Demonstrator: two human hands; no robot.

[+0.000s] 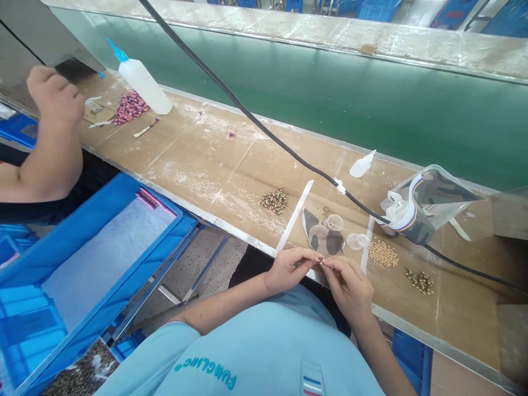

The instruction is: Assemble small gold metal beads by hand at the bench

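Note:
My left hand (289, 268) and my right hand (348, 283) meet at the table's front edge, each in a fingertip pinch. Between them is a tiny dark and pale piece (320, 262), too small to make out its kind. Just beyond lies a camouflage cloth scrap (313, 230) with a small clear round cup (334, 222) on it. A second clear round dish (358, 241) sits beside the cloth. To the right are a pile of beige beads (383, 253) and some small brass-and-dark pieces (419, 281). A larger pile of similar brass-and-dark pieces (274, 202) lies to the left.
A black cable (247, 110) hangs across the view. A camouflage-and-clear bag (421, 203) and a small white squeeze bottle (363, 164) stand at right. Another person's arm (53, 137) is at left, near a large bottle (144, 85), pink-purple pieces (128, 107) and a blue crate (103, 247).

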